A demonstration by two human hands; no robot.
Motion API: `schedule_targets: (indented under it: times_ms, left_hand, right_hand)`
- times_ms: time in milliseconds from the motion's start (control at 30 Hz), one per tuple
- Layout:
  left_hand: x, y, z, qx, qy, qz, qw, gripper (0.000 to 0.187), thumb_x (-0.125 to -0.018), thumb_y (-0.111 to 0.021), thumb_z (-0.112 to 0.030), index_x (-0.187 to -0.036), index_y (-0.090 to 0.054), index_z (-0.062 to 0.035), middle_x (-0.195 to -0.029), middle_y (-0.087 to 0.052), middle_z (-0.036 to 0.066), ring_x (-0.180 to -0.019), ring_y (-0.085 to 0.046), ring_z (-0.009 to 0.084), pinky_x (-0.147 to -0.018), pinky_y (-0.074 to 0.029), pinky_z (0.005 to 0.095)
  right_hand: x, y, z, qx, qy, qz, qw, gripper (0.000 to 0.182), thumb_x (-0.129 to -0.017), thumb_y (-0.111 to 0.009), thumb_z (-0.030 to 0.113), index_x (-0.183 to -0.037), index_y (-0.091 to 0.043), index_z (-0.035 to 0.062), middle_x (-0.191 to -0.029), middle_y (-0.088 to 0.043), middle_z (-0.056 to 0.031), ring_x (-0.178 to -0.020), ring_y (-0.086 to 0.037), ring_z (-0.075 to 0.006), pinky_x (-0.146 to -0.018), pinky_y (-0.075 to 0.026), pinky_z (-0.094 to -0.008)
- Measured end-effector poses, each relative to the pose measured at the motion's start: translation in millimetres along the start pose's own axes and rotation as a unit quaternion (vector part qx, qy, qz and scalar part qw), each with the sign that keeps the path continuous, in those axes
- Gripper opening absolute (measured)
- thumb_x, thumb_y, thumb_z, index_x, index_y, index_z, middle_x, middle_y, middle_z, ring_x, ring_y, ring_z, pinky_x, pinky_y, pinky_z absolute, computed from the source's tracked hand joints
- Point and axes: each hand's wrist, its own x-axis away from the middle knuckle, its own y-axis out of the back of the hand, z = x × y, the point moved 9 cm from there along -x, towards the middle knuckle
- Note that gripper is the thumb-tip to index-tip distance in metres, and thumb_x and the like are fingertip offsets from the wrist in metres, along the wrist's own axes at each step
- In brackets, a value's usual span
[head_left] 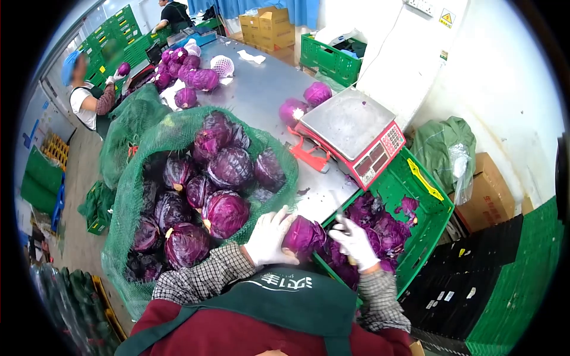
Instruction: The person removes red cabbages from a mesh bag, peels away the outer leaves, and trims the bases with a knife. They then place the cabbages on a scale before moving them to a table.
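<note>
My left hand point(270, 238), in a white glove, is closed around the side of a purple cabbage point(301, 235) in front of my apron. Just right of it, my gloved right hand point(356, 243) grips what looks like a knife point(339, 207); its blade is a pale, blurred streak and most of the handle is hidden. Beneath the right hand, a green crate point(423, 249) contains loose purple cabbage leaves point(389, 231). To the left, a green mesh sack point(124, 219) lies open, full of whole purple cabbages point(225, 213).
A red scale point(362, 139) stands on the metal table point(255, 80), with an orange-red tool point(310, 155) beside it. More cabbages point(202, 79) and white foam nets point(222, 66) sit farther back. A co-worker point(89, 98) at the left holds a cabbage. Cardboard boxes point(267, 29) are stacked behind.
</note>
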Motion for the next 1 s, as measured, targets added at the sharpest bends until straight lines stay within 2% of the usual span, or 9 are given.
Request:
schedule_targets:
  times_ms: [267,433,567,633,667,700,733,833,1000]
  left_hand:
    - [6,-16,26,0.161,0.073,0.012,0.984,0.107,-0.056,-0.082,-0.036,-0.144,-0.029,-0.0056,-0.145,-0.028,0.031,-0.132,-0.034,0.0453,-0.108,-0.037,0.0449]
    - [21,-13,50,0.317,0.17,-0.048,0.932,0.104,-0.06,-0.081,-0.032,-0.141,-0.028,0.0055,-0.14,-0.037,0.026,-0.129,-0.043,0.0345,-0.106,-0.039,0.0381]
    - [37,-27,70,0.75,0.191,-0.081,0.628,0.092,-0.072,-0.08,-0.023,-0.146,-0.027,-0.0081,-0.139,-0.044,0.013,-0.128,-0.046,0.0258,-0.109,-0.037,0.0436]
    - [34,-9,53,0.861,0.219,-0.065,0.454,0.079,-0.076,-0.072,-0.034,-0.142,-0.037,-0.0083,-0.143,-0.043,0.015,-0.131,-0.044,0.0315,-0.111,-0.032,0.0512]
    - [37,-16,56,0.895,0.245,-0.058,0.369,0.076,-0.077,-0.069,-0.039,-0.141,-0.041,-0.0083,-0.144,-0.043,0.016,-0.132,-0.043,0.0333,-0.112,-0.03,0.0535]
    - [28,2,41,0.948,0.158,-0.029,0.275,0.066,-0.083,-0.061,-0.041,-0.138,-0.045,-0.0084,-0.143,-0.044,0.017,-0.13,-0.044,0.0355,-0.112,-0.03,0.0552]
    - [19,20,48,0.875,0.189,-0.082,0.438,0.061,-0.089,-0.053,-0.043,-0.138,-0.045,-0.0084,-0.141,-0.046,0.018,-0.13,-0.044,0.0361,-0.111,-0.031,0.0557]
    - [2,26,22,0.993,0.011,0.072,0.095,0.054,-0.098,-0.039,-0.042,-0.137,-0.046,-0.006,-0.138,-0.048,0.019,-0.13,-0.044,0.0354,-0.109,-0.035,0.0538]
    - [1,23,58,0.953,0.104,-0.038,0.28,0.059,-0.094,-0.043,-0.046,-0.138,-0.044,-0.0079,-0.141,-0.045,0.017,-0.13,-0.043,0.0349,-0.108,-0.036,0.0525]
  right_hand:
    - [-40,-25,-29,0.031,0.108,-0.093,0.989,0.018,-0.095,-0.059,0.018,-0.095,-0.062,0.0001,-0.067,-0.056,-0.0002,-0.046,-0.049,-0.007,-0.042,-0.042,-0.0233]
    - [-1,-11,74,-0.032,0.186,-0.111,0.976,0.014,-0.095,-0.059,0.017,-0.09,-0.06,0.0033,-0.073,-0.056,-0.0009,-0.048,-0.05,-0.0084,-0.043,-0.041,-0.0238]
    - [10,58,115,0.089,0.216,-0.146,0.961,0.022,-0.088,-0.062,0.01,-0.103,-0.064,-0.0055,-0.087,-0.064,-0.0113,-0.083,-0.062,-0.019,-0.075,-0.049,-0.0287]
    - [0,98,74,0.437,0.326,-0.256,0.798,0.036,-0.083,-0.067,0.013,-0.112,-0.058,-0.006,-0.086,-0.06,-0.0118,-0.082,-0.057,-0.0222,-0.075,-0.046,-0.0318]
    - [-5,104,54,0.44,0.275,-0.252,0.817,0.038,-0.081,-0.07,0.011,-0.114,-0.058,-0.0043,-0.083,-0.06,-0.0083,-0.078,-0.057,-0.0189,-0.069,-0.046,-0.0313]
    - [-20,99,29,0.186,0.152,-0.143,0.96,0.036,-0.081,-0.07,0.01,-0.114,-0.06,-0.0029,-0.08,-0.061,-0.0042,-0.063,-0.054,-0.0131,-0.056,-0.044,-0.0267]
    - [1,68,38,0.088,0.071,-0.146,0.983,0.03,-0.086,-0.066,0.01,-0.113,-0.061,-0.0018,-0.08,-0.063,-0.0021,-0.049,-0.048,-0.0077,-0.045,-0.039,-0.0211]
    - [3,12,46,0.0,0.145,-0.083,0.986,0.026,-0.094,-0.057,0.01,-0.116,-0.057,-0.0037,-0.084,-0.065,-0.0062,-0.044,-0.047,-0.007,-0.041,-0.038,-0.0202]
    - [20,-42,52,-0.105,0.197,0.001,0.975,0.023,-0.097,-0.052,0.009,-0.115,-0.054,-0.0038,-0.083,-0.065,-0.0072,-0.051,-0.05,-0.0068,-0.046,-0.042,-0.0208]
